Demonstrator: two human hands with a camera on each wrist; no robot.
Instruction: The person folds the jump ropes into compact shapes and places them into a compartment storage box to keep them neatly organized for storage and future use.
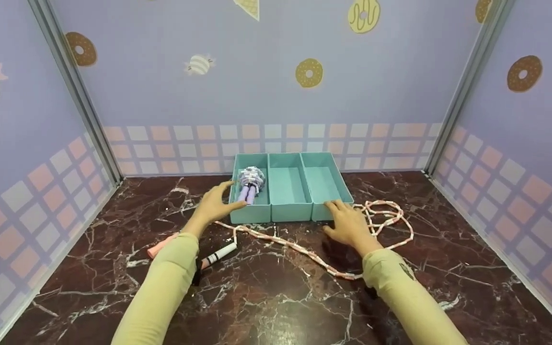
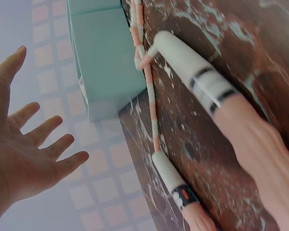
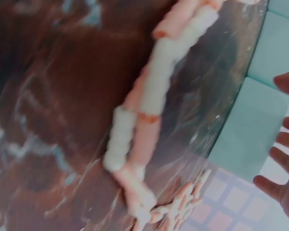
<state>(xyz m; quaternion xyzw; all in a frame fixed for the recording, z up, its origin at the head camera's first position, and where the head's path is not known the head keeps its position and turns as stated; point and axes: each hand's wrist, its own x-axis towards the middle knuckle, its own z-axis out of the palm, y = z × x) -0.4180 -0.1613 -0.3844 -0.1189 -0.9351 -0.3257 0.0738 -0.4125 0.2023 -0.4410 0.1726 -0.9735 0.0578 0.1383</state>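
A teal three-compartment box [image 1: 291,213] stands against the back wall. Coiled in its left compartment is a beaded jump rope [image 1: 252,177] with purple handles pointing toward me. My left hand [image 1: 212,206] is at the box's left front corner, thumb and fingers spread around the handle ends; the left wrist view shows nothing held. My right hand [image 1: 348,223] is at the right front edge, fingertips reaching the rim. A pink-and-white beaded jump rope [image 1: 307,251] lies in front of the box. Its two handles [image 2: 188,62] rest at the left, partly behind my left forearm in the head view.
Looped lengths of the pink-and-white rope [image 1: 400,215] spread to the right of the box. The dark marbled tabletop [image 1: 281,311] is enclosed by patterned walls [image 1: 276,86] at the back and both sides.
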